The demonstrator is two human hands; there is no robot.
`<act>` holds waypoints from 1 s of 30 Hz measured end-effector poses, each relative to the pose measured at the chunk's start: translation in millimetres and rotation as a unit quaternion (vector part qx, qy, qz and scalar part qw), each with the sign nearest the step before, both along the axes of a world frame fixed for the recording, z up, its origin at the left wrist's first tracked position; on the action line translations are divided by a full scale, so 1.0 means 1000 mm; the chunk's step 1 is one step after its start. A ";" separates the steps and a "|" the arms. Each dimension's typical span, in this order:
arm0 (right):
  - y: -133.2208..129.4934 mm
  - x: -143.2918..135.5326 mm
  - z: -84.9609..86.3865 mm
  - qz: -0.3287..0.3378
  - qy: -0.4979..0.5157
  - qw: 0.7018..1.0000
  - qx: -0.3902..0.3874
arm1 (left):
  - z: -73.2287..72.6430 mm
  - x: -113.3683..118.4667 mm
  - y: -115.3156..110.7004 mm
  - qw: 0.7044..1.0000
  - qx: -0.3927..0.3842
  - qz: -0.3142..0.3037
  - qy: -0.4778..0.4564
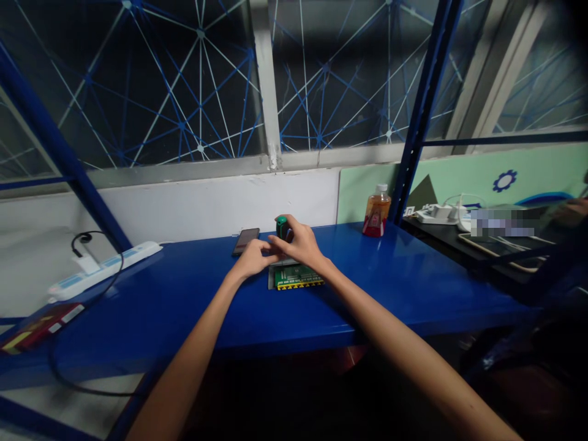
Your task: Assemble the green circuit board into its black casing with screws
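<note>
A screwdriver (pixel 282 228) with a green and black handle stands upright over the work, its shaft and tip hidden behind fingers. My right hand (pixel 301 241) is closed around the handle from the right. Beside it my left hand (pixel 254 257) has its thumb and fingers drawn together near the screwdriver's lower end; whatever they pinch is too small or hidden. Beneath both hands lies a green circuit board (pixel 298 274) with a yellow strip along its near edge. A grey metal piece shows at its left and back edges.
On the blue table (pixel 184 331), a phone (pixel 246 241) lies behind my left hand. A bottle of reddish drink (pixel 376 211) stands back right. At left are a white power strip (pixel 110 267), a black cable and a red box (pixel 43 327). Another person's hand (pixel 572 210) shows far right.
</note>
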State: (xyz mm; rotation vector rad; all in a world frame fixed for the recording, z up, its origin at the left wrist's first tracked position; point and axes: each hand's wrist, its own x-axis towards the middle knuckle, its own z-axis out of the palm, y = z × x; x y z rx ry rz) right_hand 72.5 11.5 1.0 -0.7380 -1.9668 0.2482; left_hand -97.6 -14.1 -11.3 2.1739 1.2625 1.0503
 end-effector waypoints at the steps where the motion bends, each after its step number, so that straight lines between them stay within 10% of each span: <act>1: 0.000 0.000 0.000 0.003 0.002 1.000 -0.003 | 0.000 0.000 0.000 1.000 0.001 0.006 0.000; 30: -0.001 0.000 -0.001 0.009 0.000 1.000 -0.006 | -0.001 0.000 -0.001 1.000 -0.008 0.023 -0.003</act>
